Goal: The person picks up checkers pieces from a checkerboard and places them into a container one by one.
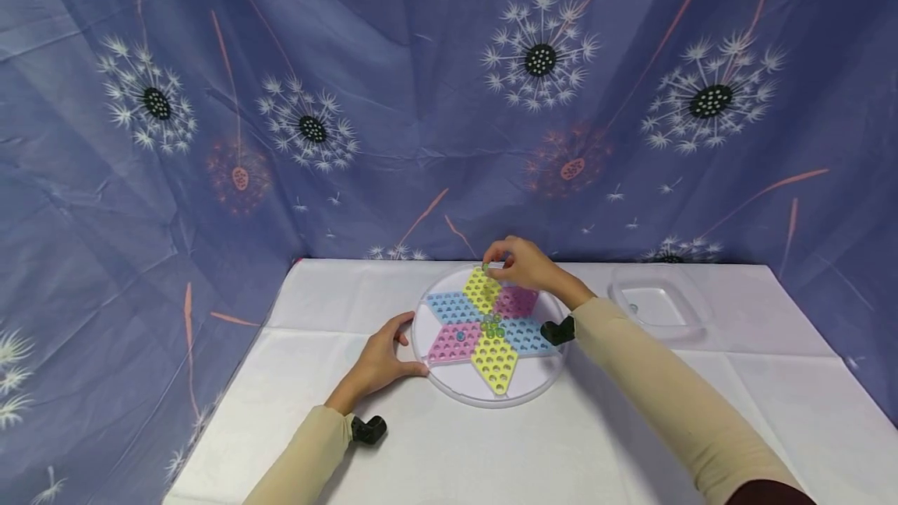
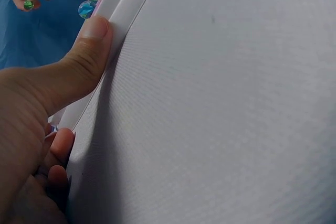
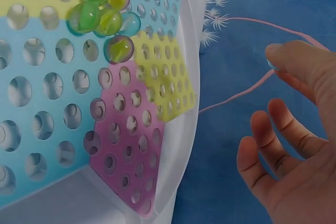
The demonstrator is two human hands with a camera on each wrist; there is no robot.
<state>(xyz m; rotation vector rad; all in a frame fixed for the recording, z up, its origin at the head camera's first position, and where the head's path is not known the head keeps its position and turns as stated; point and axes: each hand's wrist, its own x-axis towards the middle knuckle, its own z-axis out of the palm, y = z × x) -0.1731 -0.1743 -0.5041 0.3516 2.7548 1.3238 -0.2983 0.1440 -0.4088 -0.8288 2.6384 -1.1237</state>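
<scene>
A round Chinese checkers board with yellow, pink and blue perforated star points lies on the white cloth. Glass marbles cluster at its centre, green and yellow ones among them in the right wrist view. One blue marble sits on the left pink point. My right hand is raised over the far yellow point and pinches a green marble between thumb and forefinger; its other fingers are loosely bent. My left hand rests against the board's left rim, thumb along the edge.
A clear plastic tub stands right of the board with a small marble in it. The blue dandelion-print cloth hangs behind the table's far edge. Dark wrist cameras sit at both cuffs, the right one overlapping the board's edge.
</scene>
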